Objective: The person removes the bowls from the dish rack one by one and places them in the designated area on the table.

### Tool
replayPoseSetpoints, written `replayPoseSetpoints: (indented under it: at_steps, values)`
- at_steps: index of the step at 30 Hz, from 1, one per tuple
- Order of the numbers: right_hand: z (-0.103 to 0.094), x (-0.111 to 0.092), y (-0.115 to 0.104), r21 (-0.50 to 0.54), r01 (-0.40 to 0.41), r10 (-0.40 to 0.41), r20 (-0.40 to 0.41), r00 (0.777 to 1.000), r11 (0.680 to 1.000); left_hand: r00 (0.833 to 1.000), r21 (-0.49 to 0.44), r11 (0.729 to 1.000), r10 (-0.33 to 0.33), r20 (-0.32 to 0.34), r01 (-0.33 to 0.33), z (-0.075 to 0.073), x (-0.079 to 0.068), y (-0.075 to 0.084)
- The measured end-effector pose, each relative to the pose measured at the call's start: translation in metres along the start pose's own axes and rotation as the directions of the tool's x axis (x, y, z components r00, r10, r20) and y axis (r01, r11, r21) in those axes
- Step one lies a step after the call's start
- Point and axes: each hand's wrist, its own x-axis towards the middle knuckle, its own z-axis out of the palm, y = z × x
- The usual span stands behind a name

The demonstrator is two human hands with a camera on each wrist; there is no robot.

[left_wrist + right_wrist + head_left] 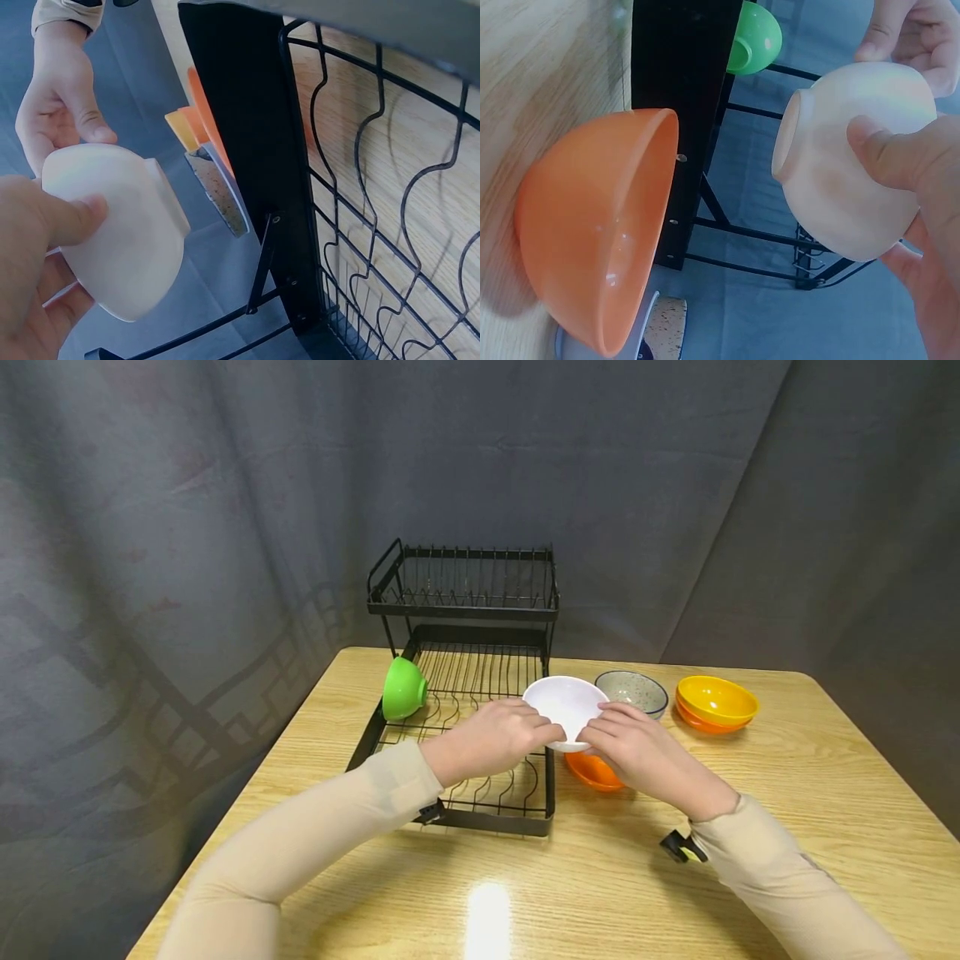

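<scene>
A white bowl (564, 703) is held in the air above the right edge of the black dish rack (491, 821). My left hand (501, 737) pinches its rim on the left, thumb pressed to the outer wall in the left wrist view. On the other side my right hand (641, 750) grips the rim, and its thumb (881, 154) lies against the outside. Below the white bowl an orange bowl (596, 772) stands on the table, partly covered by the right hand. A green bowl (403, 690) rests on its side at the rack's left edge.
Right of the rack stands a speckled bowl (632, 690) with a dark rim. Farther right, a yellow bowl (717, 697) is nested in another orange bowl (705, 723). The rack's upper tier (461, 610) rises at the back, before a grey curtain (600, 510).
</scene>
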Motion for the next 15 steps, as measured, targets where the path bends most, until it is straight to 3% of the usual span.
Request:
replayPoseSetpoints:
  at_steps: [6,15]
  values:
    - [-0.002,-0.002,-0.001,-0.007,-0.001,0.001,-0.012,1.0,1.0,1.0,-0.028,1.0,0.002,-0.027,-0.003,-0.001,0.002,0.0]
    - [-0.009,-0.012,0.006,-0.042,-0.082,0.084,0.061,0.995,0.996,0.993,-0.065,0.998,-0.016,-0.113,0.009,-0.007,0.002,-0.006]
